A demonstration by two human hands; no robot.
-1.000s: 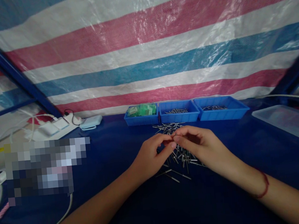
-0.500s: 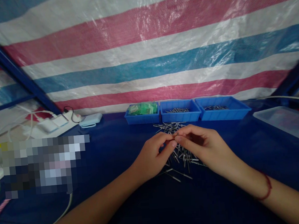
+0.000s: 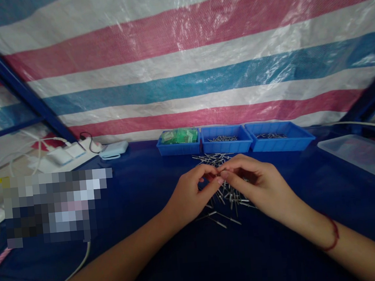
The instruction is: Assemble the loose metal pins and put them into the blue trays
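Over a loose pile of blind rivets [image 3: 234, 193], thin metal pins with thicker sleeves, my two hands meet at the fingertips. My left hand [image 3: 194, 192] is closed in a pinch, thumb against index finger. From the other side my right hand [image 3: 260, 184] pinches too, its thumb and forefinger touching the left fingertips. A sliver of a blind rivet [image 3: 222, 170] shows between them; the fingers hide most of it. Several rivets lie apart from the pile, just below the left hand.
Three blue bins stand behind the pile: one with green-and-clear packets [image 3: 179, 136], a middle bin [image 3: 227, 148] and a right bin [image 3: 283, 144] with small metal parts. A power strip [image 3: 73, 155], cables and a pale blue case [image 3: 114, 150] are left; a clear plastic lid [image 3: 362, 156] lies right.
Both hands stay in nearly the same place, with only a slight shift of the fingertips. The pile and the bins look unchanged.
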